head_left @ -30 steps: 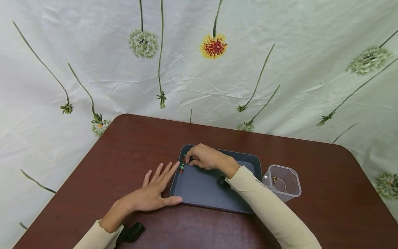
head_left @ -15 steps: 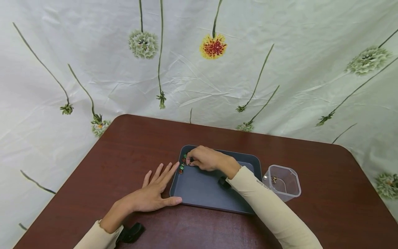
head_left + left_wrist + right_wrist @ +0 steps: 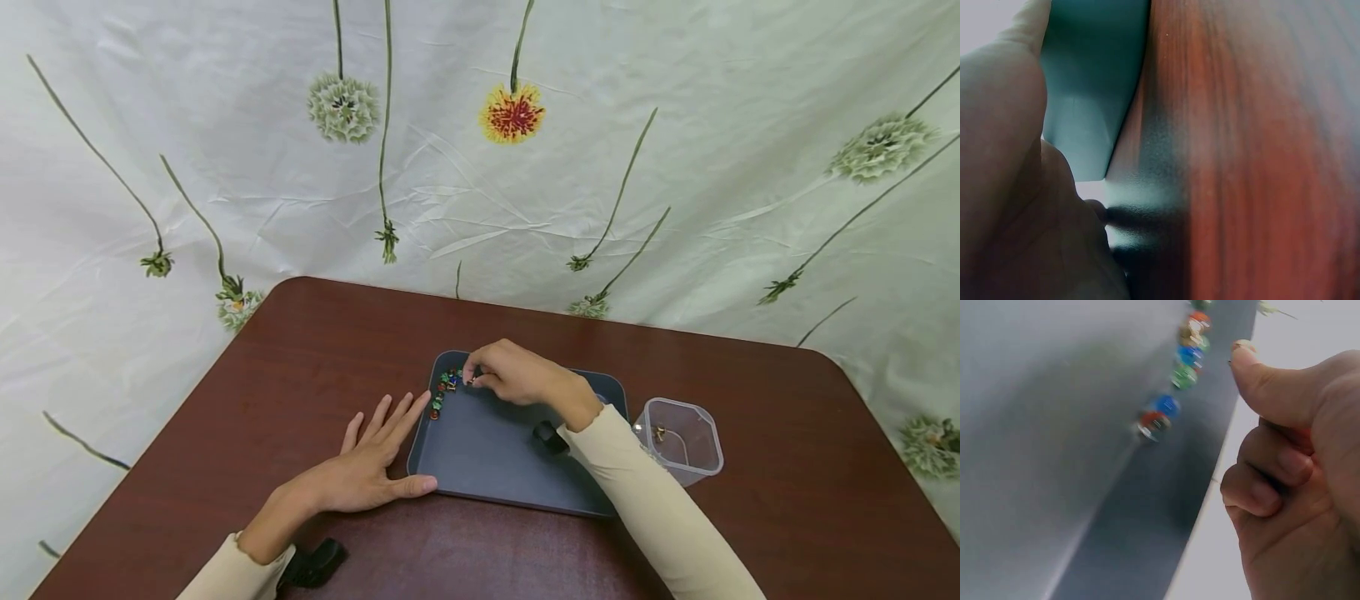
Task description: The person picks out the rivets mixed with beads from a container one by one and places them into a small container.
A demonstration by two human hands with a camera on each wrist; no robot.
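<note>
My left hand [image 3: 367, 471] lies with fingers spread at the left edge of a dark grey-blue tray [image 3: 495, 454]; its thumb reaches the tray's front corner. Along the tray's left end runs a bent row of small shiny bead-like pieces [image 3: 437, 402] in red, green and blue. Just right of that row, my right hand [image 3: 525, 375] pinches a tiny dark-and-gold piece [image 3: 470, 382] between thumb and forefinger. In the right wrist view the remaining fingers curl toward the palm, and blurred coloured pieces [image 3: 1185, 376] line the tray wall.
A clear plastic box [image 3: 705, 421] stands against the tray's right side, with a few small gold pieces [image 3: 659, 433] inside. The reddish-brown table [image 3: 810, 467] ends at a flowered white cloth [image 3: 600, 167] behind. Black camera mounts sit at both wrists.
My right hand has shifted slightly right and back from the row. A blue piece now shows where the fingers were. The left hand stays put.
</note>
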